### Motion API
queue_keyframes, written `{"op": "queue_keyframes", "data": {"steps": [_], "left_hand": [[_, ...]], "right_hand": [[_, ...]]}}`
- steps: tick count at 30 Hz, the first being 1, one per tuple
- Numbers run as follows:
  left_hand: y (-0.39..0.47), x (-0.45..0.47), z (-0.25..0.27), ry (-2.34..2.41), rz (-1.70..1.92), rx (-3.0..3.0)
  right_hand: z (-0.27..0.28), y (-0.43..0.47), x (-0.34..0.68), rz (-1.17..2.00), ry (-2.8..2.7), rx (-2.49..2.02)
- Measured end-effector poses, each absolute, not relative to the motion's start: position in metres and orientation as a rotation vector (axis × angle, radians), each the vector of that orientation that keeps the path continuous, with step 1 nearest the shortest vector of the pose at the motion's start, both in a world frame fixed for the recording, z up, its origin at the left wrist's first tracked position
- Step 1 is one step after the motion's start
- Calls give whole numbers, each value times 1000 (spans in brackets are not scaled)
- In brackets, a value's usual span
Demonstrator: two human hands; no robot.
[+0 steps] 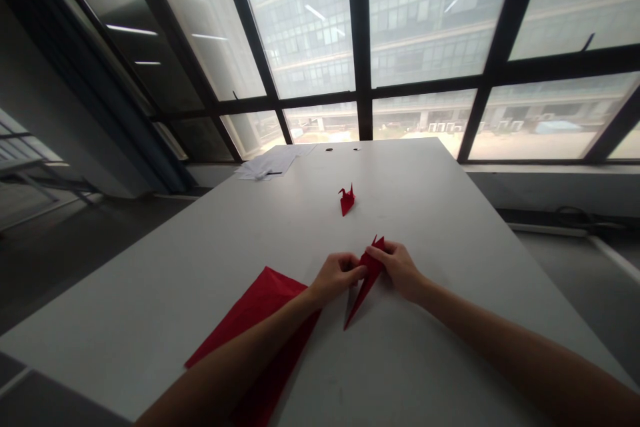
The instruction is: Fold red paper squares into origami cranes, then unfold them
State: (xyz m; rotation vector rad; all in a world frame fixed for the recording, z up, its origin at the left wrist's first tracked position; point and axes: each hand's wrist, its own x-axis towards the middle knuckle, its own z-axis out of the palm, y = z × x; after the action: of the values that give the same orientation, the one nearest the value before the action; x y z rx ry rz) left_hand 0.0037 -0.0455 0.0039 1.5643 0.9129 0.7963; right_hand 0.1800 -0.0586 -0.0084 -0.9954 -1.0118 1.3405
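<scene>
Pinching folded paper, hands close together

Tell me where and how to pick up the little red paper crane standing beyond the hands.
Pinch the crane lightly by its broad lower body, coming from the near side, once a hand is free of the folded red piece. The body looks widest low down, whereas the thin points stick up and would likely bend if gripped.

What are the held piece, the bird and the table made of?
Held piece: probably matte red paper, given its straight edges. Bird: likely the same, with sharp folded points. Table: white, smooth, with a faint sheen, perhaps laminate; its core doesn't show.
</scene>
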Motion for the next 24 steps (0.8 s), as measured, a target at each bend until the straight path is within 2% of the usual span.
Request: {"op": "queue_keyframes", "data": {"steps": [6,10,14,24], "left_hand": [[-41,1,1,862,729,1540],[-39,2,-1,896,921,1404],[-35,1,-6,920,1093,1211],[-37,-1,-4,900,1084,1277]], "right_hand": [[-12,-56,179,1351,-968,-1001],[-8,-56,179,1382,-993,-943],[-4,-59,177,1355,-1239,-970],[-6,-61,175,1248,-1355,-1059]]}}
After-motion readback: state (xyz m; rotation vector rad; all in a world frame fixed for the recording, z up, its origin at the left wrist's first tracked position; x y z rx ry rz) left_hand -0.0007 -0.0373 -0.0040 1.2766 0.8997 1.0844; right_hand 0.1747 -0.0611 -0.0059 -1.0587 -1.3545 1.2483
